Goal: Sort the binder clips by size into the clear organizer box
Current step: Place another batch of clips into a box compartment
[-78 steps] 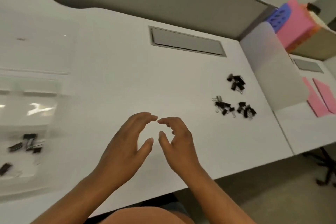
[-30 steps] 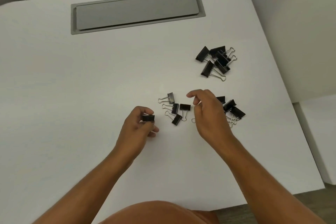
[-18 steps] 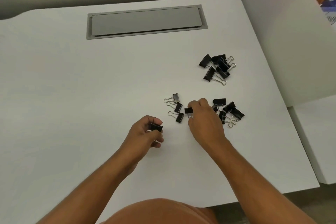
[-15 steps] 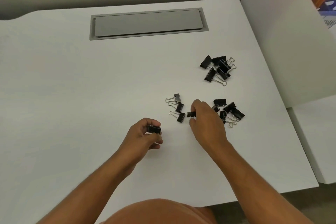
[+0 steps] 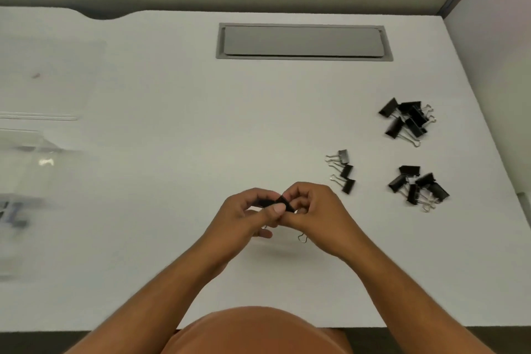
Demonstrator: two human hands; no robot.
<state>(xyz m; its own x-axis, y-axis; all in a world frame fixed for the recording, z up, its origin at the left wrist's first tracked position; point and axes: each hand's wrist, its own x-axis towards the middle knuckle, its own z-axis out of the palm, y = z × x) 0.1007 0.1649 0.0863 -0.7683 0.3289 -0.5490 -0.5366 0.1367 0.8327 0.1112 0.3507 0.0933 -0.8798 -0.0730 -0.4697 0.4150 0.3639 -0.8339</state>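
I see both hands meeting above the counter (image 5: 172,152): left hand (image 5: 244,218) and right hand (image 5: 316,215) pinch small black binder clips (image 5: 283,202) between curled fingertips, left of three loose clips (image 5: 343,171).

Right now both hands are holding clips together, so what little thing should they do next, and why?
Probably carry the clips left to the clear box. The left hand and right hand both pinch black clips in the middle of the desk, and the box sits at the far left edge with a few dark clips already inside. Three small piles remain on the right for later.
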